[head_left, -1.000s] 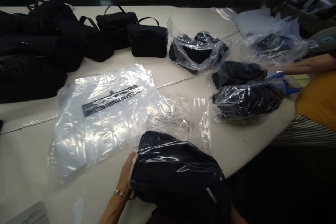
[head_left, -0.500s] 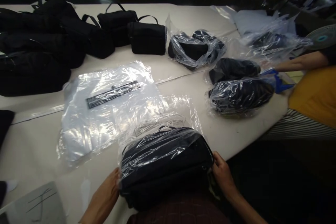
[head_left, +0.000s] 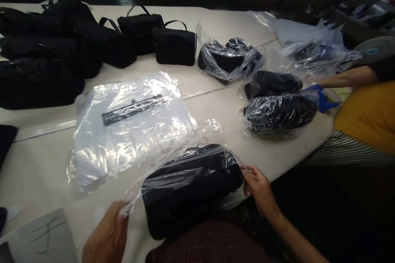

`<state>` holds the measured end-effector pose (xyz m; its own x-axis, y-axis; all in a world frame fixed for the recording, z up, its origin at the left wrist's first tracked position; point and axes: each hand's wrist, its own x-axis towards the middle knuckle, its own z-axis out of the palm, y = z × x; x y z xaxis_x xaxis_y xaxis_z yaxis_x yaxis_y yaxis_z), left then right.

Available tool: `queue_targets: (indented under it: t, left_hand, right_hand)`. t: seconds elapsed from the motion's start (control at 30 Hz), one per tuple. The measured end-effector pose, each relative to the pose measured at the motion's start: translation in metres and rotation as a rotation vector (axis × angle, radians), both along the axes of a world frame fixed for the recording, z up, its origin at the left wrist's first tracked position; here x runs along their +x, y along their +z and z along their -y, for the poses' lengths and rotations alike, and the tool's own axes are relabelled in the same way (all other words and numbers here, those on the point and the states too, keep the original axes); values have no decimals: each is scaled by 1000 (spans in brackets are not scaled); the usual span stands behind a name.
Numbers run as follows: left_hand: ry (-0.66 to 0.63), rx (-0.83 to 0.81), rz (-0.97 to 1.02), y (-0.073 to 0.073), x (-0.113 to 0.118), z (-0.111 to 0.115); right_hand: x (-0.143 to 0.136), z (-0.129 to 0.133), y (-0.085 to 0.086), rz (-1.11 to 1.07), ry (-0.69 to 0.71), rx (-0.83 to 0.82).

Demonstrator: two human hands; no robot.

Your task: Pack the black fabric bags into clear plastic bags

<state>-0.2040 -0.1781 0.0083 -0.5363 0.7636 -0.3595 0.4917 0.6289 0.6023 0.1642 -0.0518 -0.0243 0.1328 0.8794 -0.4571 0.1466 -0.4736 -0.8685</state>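
A black bag (head_left: 188,189) lies at the table's near edge, against my body, mostly inside a clear plastic bag (head_left: 212,129). My left hand (head_left: 108,226) is closed on the plastic bag's left edge, pulling it out taut from the black bag's side. At the right end, my right hand (head_left: 257,189) pinches the plastic close beside the black bag's corner. Beyond them lies a flat stack of clear plastic bags (head_left: 123,144) with a dark printed strip across it.
Several unwrapped black bags (head_left: 40,84) stand at the far left, and another with a handle (head_left: 175,45) at the back. Wrapped black bags (head_left: 279,113) lie on the right, where a co-worker's arm (head_left: 348,78) reaches in. A marked grey sheet (head_left: 43,234) is at near left.
My left hand has moved left and down, drawing the plastic edge away from the black bag. My right hand has shifted slightly left and up. The black bag sits deeper in the plastic.
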Motion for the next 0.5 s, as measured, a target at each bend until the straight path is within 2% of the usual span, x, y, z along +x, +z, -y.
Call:
queue_targets:
  t: [0.03, 0.1, 0.17, 0.23, 0.4, 0.47, 0.5]
  left_hand:
    - [6, 53, -63, 9, 2, -1]
    - [9, 134, -47, 22, 8, -4]
    - [4, 161, -8, 24, 14, -7]
    - [31, 212, 22, 12, 18, -8]
    - [53, 373, 317, -48, 12, 12]
    - [99, 369, 306, -57, 7, 27]
    - [127, 377, 241, -54, 7, 34]
  right_hand:
    - [-1, -2, 5, -7, 25, 1]
    - [-3, -3, 14, -28, 81, 2]
    - [-1, -2, 19, 9, 134, 20]
    - [8, -2, 15, 124, 166, 81]
    - [35, -11, -14, 430, 366, 254]
    - [38, -12, -12, 509, 370, 355]
    - [36, -11, -6, 563, 328, 446]
